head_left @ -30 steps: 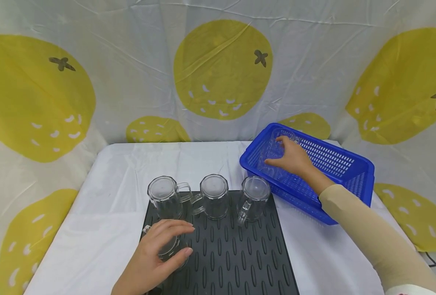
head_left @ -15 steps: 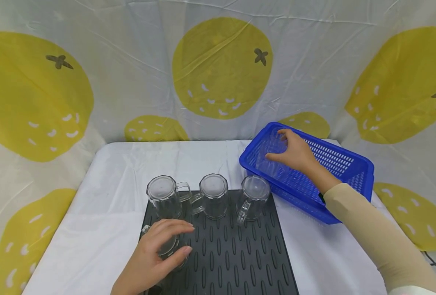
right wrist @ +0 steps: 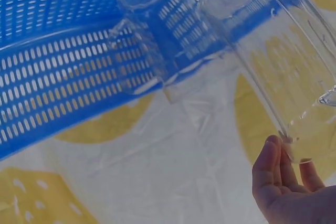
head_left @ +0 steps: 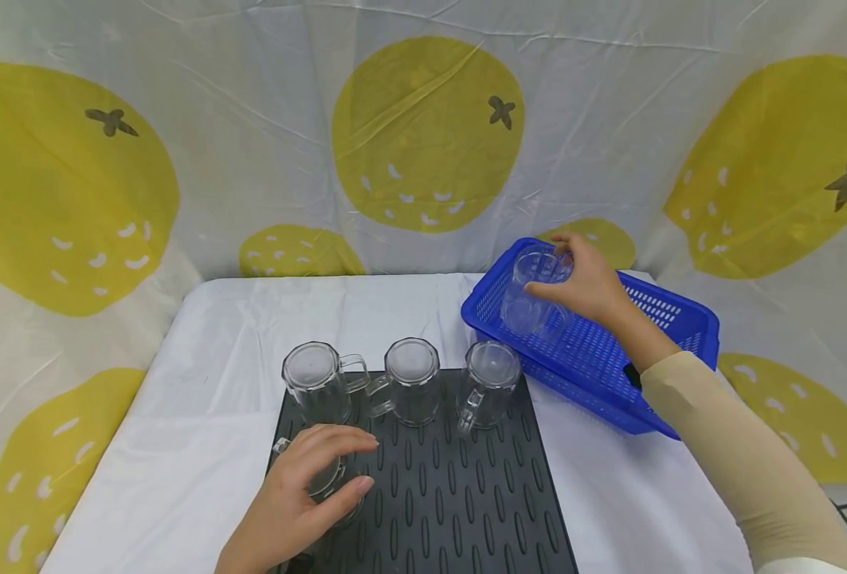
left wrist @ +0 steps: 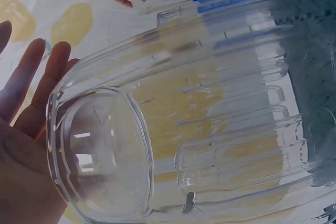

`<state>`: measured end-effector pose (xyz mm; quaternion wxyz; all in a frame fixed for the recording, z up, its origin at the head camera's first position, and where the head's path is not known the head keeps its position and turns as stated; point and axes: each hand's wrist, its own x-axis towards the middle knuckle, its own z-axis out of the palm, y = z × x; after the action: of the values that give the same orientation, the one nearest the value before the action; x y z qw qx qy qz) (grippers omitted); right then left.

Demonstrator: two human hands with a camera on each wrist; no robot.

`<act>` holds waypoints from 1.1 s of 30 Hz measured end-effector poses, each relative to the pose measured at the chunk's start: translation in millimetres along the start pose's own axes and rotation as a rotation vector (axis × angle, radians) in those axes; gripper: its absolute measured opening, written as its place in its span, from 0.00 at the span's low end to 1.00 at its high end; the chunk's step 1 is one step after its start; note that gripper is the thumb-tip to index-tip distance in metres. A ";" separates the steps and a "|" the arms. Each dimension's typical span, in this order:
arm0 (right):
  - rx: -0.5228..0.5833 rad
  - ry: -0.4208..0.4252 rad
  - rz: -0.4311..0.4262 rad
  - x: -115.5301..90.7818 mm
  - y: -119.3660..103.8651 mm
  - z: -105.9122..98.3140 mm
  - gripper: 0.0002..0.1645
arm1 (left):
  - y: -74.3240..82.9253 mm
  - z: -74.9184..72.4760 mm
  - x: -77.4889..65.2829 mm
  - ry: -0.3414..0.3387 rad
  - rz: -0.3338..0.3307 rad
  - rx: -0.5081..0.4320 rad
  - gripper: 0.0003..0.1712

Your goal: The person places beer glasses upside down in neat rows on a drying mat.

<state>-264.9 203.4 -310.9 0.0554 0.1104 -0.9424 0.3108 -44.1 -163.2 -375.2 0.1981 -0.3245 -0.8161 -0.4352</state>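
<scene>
Over the left part of the basket, my right hand (head_left: 590,281) grips a clear glass mug (head_left: 525,303) near its upper rim. In the right wrist view the fingertips pinch that mug's edge, and another glass mug (right wrist: 144,14) sits in the blue basket (right wrist: 58,40). My left hand (head_left: 299,496) hovers with thumb and fingers spread at an upside-down glass mug (head_left: 328,481) on the black ridged mat (head_left: 459,494). Its palm is close to the mug's base in the left wrist view; contact cannot be made out. The left hand partly hides this mug in the head view.
Three upside-down mugs stand along the mat's far edge: a left one (head_left: 315,379), a middle one (head_left: 414,375) and a right one (head_left: 493,379) near the basket. White cloth (head_left: 201,383) covers the table. A lemon-patterned curtain (head_left: 265,143) hangs behind.
My right hand has closed on the mug in the basket and raised it somewhat, shifting a little to the right. The left hand has stayed in place.
</scene>
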 end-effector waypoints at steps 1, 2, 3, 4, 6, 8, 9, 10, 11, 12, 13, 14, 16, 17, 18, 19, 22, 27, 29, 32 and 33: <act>0.006 0.006 -0.001 -1.3 -1.8 -2.4 0.55 | 0.2 0.2 0.4 0.001 0.004 -0.003 0.24; 0.015 0.012 -0.003 -2.7 -3.8 -4.8 0.55 | 0.3 0.5 0.9 0.002 0.010 -0.008 0.24; 0.025 0.016 -0.003 -4.2 -5.7 -7.1 0.55 | 0.4 0.8 1.4 0.003 0.015 -0.013 0.24; 0.036 0.023 -0.009 -5.3 -7.6 -9.2 0.55 | 0.3 1.1 1.8 0.005 0.021 -0.017 0.24; 0.054 0.035 -0.015 -7.9 -11.7 -13.2 0.55 | 0.3 1.6 2.3 0.006 0.028 -0.019 0.24; 0.081 0.049 -0.029 -10.3 -15.7 -17.4 0.54 | 0.6 1.8 2.4 0.003 0.024 -0.017 0.24; 0.089 0.060 -0.038 -11.5 -17.8 -19.5 0.54 | 0.7 1.8 2.4 0.002 0.021 -0.015 0.24; 0.096 0.070 -0.048 -12.8 -19.9 -21.7 0.53 | 0.9 1.8 2.3 0.000 0.019 -0.012 0.24; 0.103 0.078 -0.056 -14.4 -22.3 -23.9 0.53 | 1.0 1.8 2.2 -0.002 0.015 -0.010 0.24; 0.107 0.087 -0.065 -15.9 -24.6 -26.1 0.52 | 1.1 1.8 2.1 -0.003 0.012 -0.008 0.24; 0.109 0.097 -0.074 -17.4 -27.0 -28.2 0.52 | 1.2 1.8 2.0 -0.003 0.011 -0.008 0.24; 0.110 0.107 -0.083 -18.8 -29.4 -30.0 0.52 | 1.1 1.9 2.1 -0.002 0.014 -0.010 0.24; 0.112 0.116 -0.099 -21.8 -34.2 -33.2 0.51 | 1.0 2.2 2.3 0.001 0.019 -0.013 0.24; 0.114 0.121 -0.107 -23.2 -36.6 -34.4 0.51 | 1.1 2.3 2.4 0.002 0.021 -0.015 0.24; 0.116 0.127 -0.118 -24.3 -38.8 -35.3 0.51 | 1.1 2.4 2.6 0.003 0.022 -0.018 0.24; 0.118 0.132 -0.129 -25.4 -40.8 -35.8 0.50 | 1.0 2.6 2.7 0.004 0.023 -0.021 0.24; 0.120 0.144 -0.163 -29.2 -46.5 -36.4 0.50 | 0.8 3.2 2.8 0.007 0.024 -0.025 0.24; 0.116 0.158 -0.210 -37.7 -55.8 -37.0 0.49 | 0.6 4.0 3.9 0.019 0.047 -0.034 0.23; 0.109 0.160 -0.233 -41.5 -59.9 -37.4 0.49 | 0.3 4.4 4.4 0.027 0.062 -0.038 0.23; 0.114 0.159 -0.280 -46.9 -65.6 -37.8 0.50 | -0.2 5.3 4.9 0.035 0.071 -0.034 0.22; 0.114 0.160 -0.301 -48.5 -67.3 -37.8 0.50 | -0.3 5.7 5.0 0.035 0.071 -0.033 0.22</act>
<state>-200.2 181.8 -250.4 0.1696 0.2282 -0.8886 0.3599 -48.1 -156.8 -375.5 0.2223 -0.3487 -0.7933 -0.4469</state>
